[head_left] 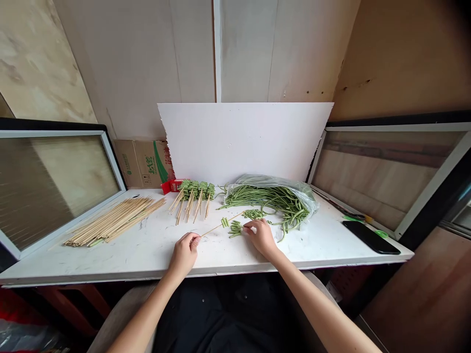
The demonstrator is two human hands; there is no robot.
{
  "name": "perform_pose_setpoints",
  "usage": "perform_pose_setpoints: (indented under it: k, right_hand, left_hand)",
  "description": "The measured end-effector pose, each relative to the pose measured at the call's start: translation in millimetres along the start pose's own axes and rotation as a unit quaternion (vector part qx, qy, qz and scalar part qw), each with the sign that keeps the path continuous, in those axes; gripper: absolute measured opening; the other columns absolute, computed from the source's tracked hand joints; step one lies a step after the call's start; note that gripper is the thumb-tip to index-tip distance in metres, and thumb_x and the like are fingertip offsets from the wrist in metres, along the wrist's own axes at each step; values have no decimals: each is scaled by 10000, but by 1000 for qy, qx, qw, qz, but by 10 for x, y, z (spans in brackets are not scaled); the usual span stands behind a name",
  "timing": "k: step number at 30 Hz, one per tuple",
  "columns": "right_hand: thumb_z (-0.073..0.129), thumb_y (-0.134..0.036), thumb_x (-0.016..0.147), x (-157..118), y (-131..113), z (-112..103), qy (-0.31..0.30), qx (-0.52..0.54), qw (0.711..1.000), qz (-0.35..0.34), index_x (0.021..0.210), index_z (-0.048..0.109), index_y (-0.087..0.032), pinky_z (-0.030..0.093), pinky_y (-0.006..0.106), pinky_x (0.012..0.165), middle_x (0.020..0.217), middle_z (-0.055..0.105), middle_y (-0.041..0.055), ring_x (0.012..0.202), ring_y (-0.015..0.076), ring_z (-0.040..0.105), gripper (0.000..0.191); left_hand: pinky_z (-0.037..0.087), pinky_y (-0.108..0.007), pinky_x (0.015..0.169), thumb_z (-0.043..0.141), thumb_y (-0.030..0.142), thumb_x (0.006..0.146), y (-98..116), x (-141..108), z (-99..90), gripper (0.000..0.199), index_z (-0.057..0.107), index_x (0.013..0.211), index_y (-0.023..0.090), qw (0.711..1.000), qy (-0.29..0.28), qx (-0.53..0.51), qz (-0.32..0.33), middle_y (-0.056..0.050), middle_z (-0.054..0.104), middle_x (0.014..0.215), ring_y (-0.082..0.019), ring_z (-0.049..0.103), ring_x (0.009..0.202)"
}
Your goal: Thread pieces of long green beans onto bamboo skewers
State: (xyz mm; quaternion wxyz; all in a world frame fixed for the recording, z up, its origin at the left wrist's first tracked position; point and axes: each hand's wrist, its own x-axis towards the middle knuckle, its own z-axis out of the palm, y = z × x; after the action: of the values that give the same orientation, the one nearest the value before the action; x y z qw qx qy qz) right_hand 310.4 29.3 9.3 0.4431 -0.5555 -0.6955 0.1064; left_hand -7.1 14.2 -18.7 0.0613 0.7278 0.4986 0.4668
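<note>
Right hand (261,236): at cut beans (235,229), fingertips kinda hidden, can't tell if gripping
Left hand (185,250): pinching skewer (212,230) over table (217,257), near end covered
Plastic bag (274,183): long beans (257,196), some spilling out

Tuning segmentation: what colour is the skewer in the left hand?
The skewer is pale tan, best seen in the head view.

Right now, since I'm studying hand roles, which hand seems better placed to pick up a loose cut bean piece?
Probably the right hand: it is close beside the loose cut bean pieces. The left hand is farther from them, its grip closed on the skewer.
</note>
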Motion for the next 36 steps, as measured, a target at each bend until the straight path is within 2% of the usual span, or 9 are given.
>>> perform_pose_setpoints:
  k: [2,4,6,8,14,19,25,31,36]
  right_hand:
    - [750,-498,853,19,33,-56,-7,152,987,60,899,803,-213,495,393,836,932,779,93,876,268,668,293]
    - [790,-582,785,23,63,-104,-10,292,950,109,898,790,-201,507,352,797,930,778,80,836,233,677,397]
    - [829,-596,739,18,82,-137,-4,381,915,133,913,780,-199,506,325,786,918,767,66,829,207,668,436]
    - [873,-577,698,15,92,-157,8,425,892,151,919,771,-201,504,312,776,905,752,59,821,194,656,448]
    - [929,-606,586,37,99,-167,32,468,865,176,983,765,-233,509,312,737,899,722,43,806,191,643,569]
    - [897,-642,621,37,59,-184,14,472,861,191,905,768,-240,497,279,699,956,719,50,854,189,637,509]
    - [919,-592,637,14,-27,-233,-11,495,846,199,858,762,-222,479,247,650,884,675,24,730,139,570,459]
    - [880,-652,668,20,2,-207,-13,463,863,200,902,760,-212,496,259,645,837,659,28,697,144,568,513]
    - [874,-625,697,22,14,-202,-16,475,856,200,926,776,-212,500,264,652,865,675,33,706,144,587,482]
  left_hand:
    - [500,-294,691,496,293,1000,9,-4,-6,238,693,897,209,1000,5,1,11,-55,728,830,-204,669,735]
    - [507,-293,691,499,310,1008,22,-10,-14,243,689,893,210,1000,10,-1,18,-57,729,836,-204,669,734]
    - [516,-289,688,509,324,1012,38,-15,-21,242,685,891,209,1000,15,-5,20,-57,729,837,-201,669,728]
    - [524,-284,680,521,331,1011,50,-19,-26,236,681,885,211,1000,19,-7,22,-53,725,825,-197,667,716]
    - [531,-278,675,525,313,1007,57,-32,-23,218,686,894,218,999,9,-21,42,-53,723,837,-196,677,735]
    - [521,-275,676,522,308,1013,77,-33,-31,223,686,897,209,999,8,-26,44,-57,720,845,-190,671,740]
    - [511,-276,670,508,318,1020,95,-32,-41,244,683,887,212,999,1,-22,45,-54,711,829,-187,658,720]
    - [500,-285,678,501,311,1018,67,-33,-29,245,687,891,216,999,-3,-9,43,-55,712,836,-193,653,722]
    - [495,-282,679,501,305,1018,67,-36,-31,241,687,894,216,999,-5,-11,43,-54,710,840,-192,652,731]
